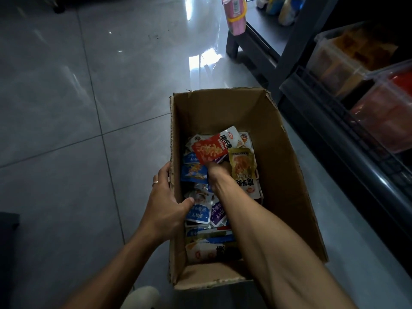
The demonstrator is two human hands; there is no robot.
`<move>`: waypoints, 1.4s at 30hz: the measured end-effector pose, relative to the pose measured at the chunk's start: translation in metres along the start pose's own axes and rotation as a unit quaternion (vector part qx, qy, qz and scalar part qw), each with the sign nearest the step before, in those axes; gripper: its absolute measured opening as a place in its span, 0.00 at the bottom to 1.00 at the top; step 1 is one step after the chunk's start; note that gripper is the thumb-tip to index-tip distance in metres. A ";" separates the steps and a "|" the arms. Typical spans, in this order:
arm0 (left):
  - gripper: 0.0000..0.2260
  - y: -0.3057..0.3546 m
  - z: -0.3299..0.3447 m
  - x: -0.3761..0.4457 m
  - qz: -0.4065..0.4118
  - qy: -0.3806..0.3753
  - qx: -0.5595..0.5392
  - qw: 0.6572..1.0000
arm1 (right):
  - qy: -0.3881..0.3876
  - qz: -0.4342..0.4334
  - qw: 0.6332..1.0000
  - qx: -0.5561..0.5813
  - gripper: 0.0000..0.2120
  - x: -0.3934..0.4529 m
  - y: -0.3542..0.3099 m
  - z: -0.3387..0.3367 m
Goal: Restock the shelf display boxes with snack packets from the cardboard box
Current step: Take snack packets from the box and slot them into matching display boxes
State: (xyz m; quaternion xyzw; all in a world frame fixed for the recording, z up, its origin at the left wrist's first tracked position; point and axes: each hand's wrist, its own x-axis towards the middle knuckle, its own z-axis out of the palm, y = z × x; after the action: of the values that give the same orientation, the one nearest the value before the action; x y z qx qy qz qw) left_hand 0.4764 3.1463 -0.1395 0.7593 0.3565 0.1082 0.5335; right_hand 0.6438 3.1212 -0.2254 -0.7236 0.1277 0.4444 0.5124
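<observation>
Currently my left hand (pixel 166 197) grips the left wall of the cardboard box (pixel 278 175), thumb inside, fingers curled over the rim. My right hand (pixel 217 169) is buried among the snack packets (pixel 200 210) on the box floor; whether it holds the red packet (pixel 208 150) above it, I cannot tell. Packets look light, limp and slick: pinch them by the sealed edge, several together. Clear display boxes (pixel 347 63) sit on the shelf, well apart to my right.
</observation>
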 end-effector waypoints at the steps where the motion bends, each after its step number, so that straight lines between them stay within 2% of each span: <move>1: 0.37 0.001 0.000 0.000 0.001 0.001 -0.001 1.000 | -0.001 -0.010 1.000 -0.027 0.10 0.001 0.002 -0.002; 3: 0.37 0.002 0.000 0.000 -0.003 0.001 -0.001 1.000 | -0.006 -0.042 0.998 -0.046 0.08 0.002 0.008 -0.007; 5: 0.37 0.005 0.000 -0.001 -0.004 0.001 0.002 1.000 | -0.003 -0.088 0.995 -0.035 0.17 0.017 0.019 -0.019; 9: 0.37 0.010 0.002 -0.002 0.003 0.014 0.028 1.000 | -0.032 -0.124 0.988 -0.090 0.10 -0.040 -0.003 -0.049; 13: 0.33 0.023 0.022 -0.021 -0.010 0.043 0.023 0.999 | -0.054 -0.203 0.968 -0.134 0.12 -0.072 -0.021 -0.079; 17: 0.29 0.033 0.048 -0.038 -0.041 0.056 0.008 0.998 | -0.086 -0.218 0.959 -0.159 0.20 -0.109 -0.034 -0.112; 20: 0.32 0.049 0.053 -0.045 -0.060 0.068 0.051 0.995 | -0.089 -0.213 0.957 -0.175 0.18 -0.133 -0.040 -0.140; 25: 0.33 0.096 0.052 -0.047 0.070 0.194 0.195 0.959 | -0.085 -0.204 0.967 -0.126 0.13 -0.158 -0.049 -0.181; 27: 0.33 0.118 0.062 -0.045 0.055 0.207 0.150 0.965 | -0.089 -0.213 0.968 -0.096 0.12 -0.171 -0.054 -0.192; 29: 0.35 0.144 0.072 -0.044 -0.034 0.197 0.040 0.979 | -0.095 -0.228 0.966 -0.077 0.12 -0.181 -0.061 -0.204; 30: 0.36 0.155 0.076 -0.044 -0.085 0.167 -0.048 0.981 | -0.099 -0.234 0.964 -0.079 0.12 -0.188 -0.065 -0.209; 31: 0.37 0.167 0.079 -0.044 -0.131 0.120 -0.162 0.971 | -0.103 -0.241 0.961 -0.085 0.12 -0.195 -0.068 -0.214; 32: 0.37 0.177 0.081 -0.046 -0.162 0.059 -0.276 0.946 | -0.110 -0.244 0.959 -0.089 0.13 -0.202 -0.072 -0.218; 34: 0.37 0.194 0.084 -0.051 -0.195 -0.043 -0.415 0.888 | -0.122 -0.248 0.958 -0.077 0.14 -0.217 -0.078 -0.224; 35: 0.34 0.203 0.084 -0.054 -0.197 -0.067 -0.447 0.870 | -0.122 -0.249 0.959 -0.067 0.14 -0.224 -0.080 -0.226; 38: 0.19 0.227 0.085 -0.059 -0.198 -0.087 -0.481 0.849 | -0.111 -0.247 0.960 -0.062 0.14 -0.248 -0.088 -0.237; 42: 0.12 0.257 0.086 -0.075 -0.207 -0.111 -0.506 0.830 | -0.090 -0.268 0.954 -0.098 0.13 -0.278 -0.101 -0.259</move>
State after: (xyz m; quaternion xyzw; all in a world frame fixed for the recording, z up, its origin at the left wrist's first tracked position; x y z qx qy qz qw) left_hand 0.5785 2.9894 0.0696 0.2979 0.3394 0.0755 0.8890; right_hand 0.6815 2.8692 0.0738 -0.7348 -0.1615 0.3643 0.5489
